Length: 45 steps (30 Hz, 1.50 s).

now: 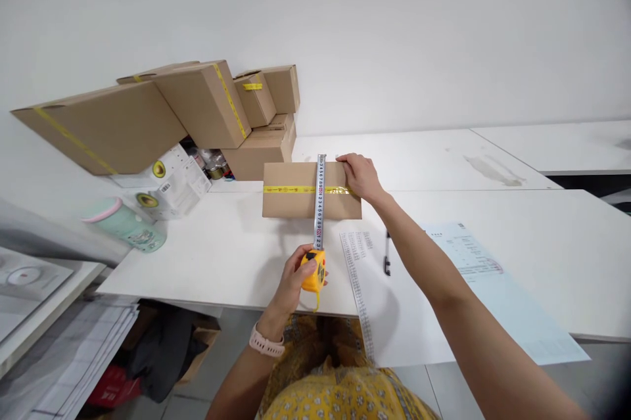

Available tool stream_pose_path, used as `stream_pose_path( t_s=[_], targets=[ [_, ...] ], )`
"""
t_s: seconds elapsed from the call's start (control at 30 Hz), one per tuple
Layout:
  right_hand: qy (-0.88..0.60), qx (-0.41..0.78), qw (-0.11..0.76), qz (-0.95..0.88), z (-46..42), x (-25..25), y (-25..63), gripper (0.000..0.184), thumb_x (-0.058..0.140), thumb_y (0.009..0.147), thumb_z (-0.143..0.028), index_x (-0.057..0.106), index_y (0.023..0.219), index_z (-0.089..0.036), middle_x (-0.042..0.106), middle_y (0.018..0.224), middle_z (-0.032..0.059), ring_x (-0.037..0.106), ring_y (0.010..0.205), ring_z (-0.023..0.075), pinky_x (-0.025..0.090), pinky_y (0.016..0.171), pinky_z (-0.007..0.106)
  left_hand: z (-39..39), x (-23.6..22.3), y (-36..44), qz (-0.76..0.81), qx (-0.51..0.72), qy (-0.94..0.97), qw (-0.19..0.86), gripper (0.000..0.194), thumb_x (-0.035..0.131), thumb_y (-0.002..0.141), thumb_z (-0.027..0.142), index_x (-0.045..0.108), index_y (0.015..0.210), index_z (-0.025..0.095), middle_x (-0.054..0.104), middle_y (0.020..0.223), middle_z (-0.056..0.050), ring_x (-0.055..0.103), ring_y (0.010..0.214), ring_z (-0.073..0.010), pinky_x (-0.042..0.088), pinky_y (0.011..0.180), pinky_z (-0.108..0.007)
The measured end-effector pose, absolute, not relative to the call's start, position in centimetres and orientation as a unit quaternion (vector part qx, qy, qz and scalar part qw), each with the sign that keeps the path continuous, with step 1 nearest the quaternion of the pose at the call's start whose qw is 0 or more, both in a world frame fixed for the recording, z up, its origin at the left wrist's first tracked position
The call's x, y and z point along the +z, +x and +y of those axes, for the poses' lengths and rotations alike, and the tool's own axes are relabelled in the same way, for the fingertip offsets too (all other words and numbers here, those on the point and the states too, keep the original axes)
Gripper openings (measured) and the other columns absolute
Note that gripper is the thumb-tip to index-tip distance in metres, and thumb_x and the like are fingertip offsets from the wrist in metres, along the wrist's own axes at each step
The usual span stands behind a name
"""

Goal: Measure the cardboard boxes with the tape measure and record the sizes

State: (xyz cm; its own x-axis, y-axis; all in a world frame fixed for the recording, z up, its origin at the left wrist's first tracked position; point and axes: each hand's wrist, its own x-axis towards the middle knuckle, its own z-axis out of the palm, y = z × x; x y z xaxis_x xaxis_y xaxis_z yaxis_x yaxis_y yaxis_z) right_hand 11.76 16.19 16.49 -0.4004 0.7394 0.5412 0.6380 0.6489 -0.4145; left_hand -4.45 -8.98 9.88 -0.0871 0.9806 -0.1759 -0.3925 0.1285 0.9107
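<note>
A brown cardboard box [290,205] with a strip of yellow tape along its top sits on the white table in front of me. My left hand [294,275] is wrapped round a yellow tape measure [314,273], its thumb on the case. The metal blade [319,200] is pulled out and lies across the top of the box, reaching a little past its far edge. At the box's right end, my right hand [362,177] rests with fingers over the far edge and corner, gripping it. The tips of those fingers are partly hidden.
Several taped cardboard boxes [197,104] are stacked at the back left against the wall. Before them stand a white carton [180,186] and a mint-green cup [131,226]. A spiral notebook [394,315], pen [387,262] and pale blue sheet [513,308] lie at the right.
</note>
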Motion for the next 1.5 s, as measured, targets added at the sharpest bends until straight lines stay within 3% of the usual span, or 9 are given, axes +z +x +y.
stream_pose_path(
  t_s=[0.1,0.2,0.43,0.63,1.2,1.27,1.37,1.5],
  targets=[
    [-0.418,-0.006,0.312,-0.853,15.8,16.8,11.3,0.057,0.027,0.098,-0.015,0.049,0.149,-0.023,0.066,0.116,0.0118,0.055,0.106,0.0284,0.035,0.099,0.044,-9.0,9.8,-4.6,0.456,0.574,0.323,0.6,0.053,0.084,0.069,0.05,0.064,0.108,0.02,0.068,0.099,-0.006,0.07,0.074,-0.0219,0.062,0.065,-0.038],
    [-0.415,-0.064,0.266,-0.868,15.8,17.0,11.0,0.065,0.03,0.096,-0.013,0.04,0.157,-0.031,0.062,0.115,0.0118,0.051,0.102,0.0293,0.034,0.094,0.044,-9.2,9.7,-4.3,0.456,0.572,0.319,0.603,0.052,0.084,0.069,0.05,0.064,0.107,0.02,0.068,0.098,-0.006,0.07,0.073,-0.0215,0.062,0.065,-0.037],
    [-0.395,-0.08,0.252,-0.88,16.6,16.9,10.8,0.059,0.028,0.099,-0.019,0.052,0.149,-0.039,0.058,0.12,0.0133,0.046,0.1,0.0308,0.035,0.089,0.046,-9.3,8.8,-3.7,0.466,0.568,0.303,0.607,0.054,0.085,0.068,0.05,0.063,0.108,0.021,0.067,0.096,-0.005,0.069,0.072,-0.0206,0.061,0.065,-0.036],
    [-0.397,-0.078,0.257,-0.878,16.5,16.8,10.9,0.058,0.026,0.101,-0.019,0.054,0.148,-0.04,0.058,0.118,0.013,0.046,0.101,0.0306,0.036,0.087,0.045,-8.4,6.9,-3.4,0.461,0.57,0.363,0.576,0.048,0.083,0.073,0.045,0.064,0.11,0.02,0.063,0.091,-0.002,0.064,0.073,-0.0144,0.057,0.068,-0.028],
    [-0.403,-0.086,0.261,-0.873,16.1,16.7,10.8,0.059,0.034,0.1,-0.013,0.052,0.148,-0.04,0.058,0.119,0.0107,0.046,0.103,0.0288,0.033,0.086,0.041,-8.4,5.0,-4.1,0.447,0.556,0.385,0.586,0.05,0.079,0.078,0.047,0.062,0.116,0.02,0.065,0.098,-0.004,0.067,0.078,-0.0177,0.058,0.072,-0.031],
    [-0.41,-0.082,0.286,-0.862,16.0,16.3,10.8,0.055,0.033,0.101,-0.017,0.053,0.149,-0.036,0.061,0.118,0.011,0.047,0.102,0.0284,0.034,0.086,0.041,-9.0,4.9,-4.1,0.426,0.575,0.379,0.587,0.052,0.077,0.079,0.049,0.061,0.12,0.022,0.067,0.108,-0.007,0.069,0.083,-0.02,0.06,0.075,-0.035],
    [-0.422,-0.083,0.337,-0.837,15.0,15.3,10.7,0.046,0.036,0.105,-0.036,0.058,0.144,-0.028,0.063,0.119,0.0124,0.047,0.105,0.0295,0.036,0.089,0.042,-10.4,5.2,-4.2,0.396,0.613,0.386,0.564,0.055,0.076,0.081,0.049,0.059,0.127,0.026,0.065,0.124,-0.01,0.07,0.093,-0.0238,0.06,0.082,-0.04],
    [-0.395,-0.113,0.359,-0.838,12.5,12.8,10.8,0.052,0.046,0.1,-0.055,0.062,0.139,-0.024,0.061,0.126,0.0141,0.047,0.113,0.0312,0.036,0.097,0.045,-12.5,5.7,-4.5,0.405,0.614,0.42,0.532,0.058,0.078,0.081,0.046,0.057,0.132,0.028,0.065,0.126,-0.01,0.068,0.098,-0.0237,0.059,0.087,-0.039]
  ],
)
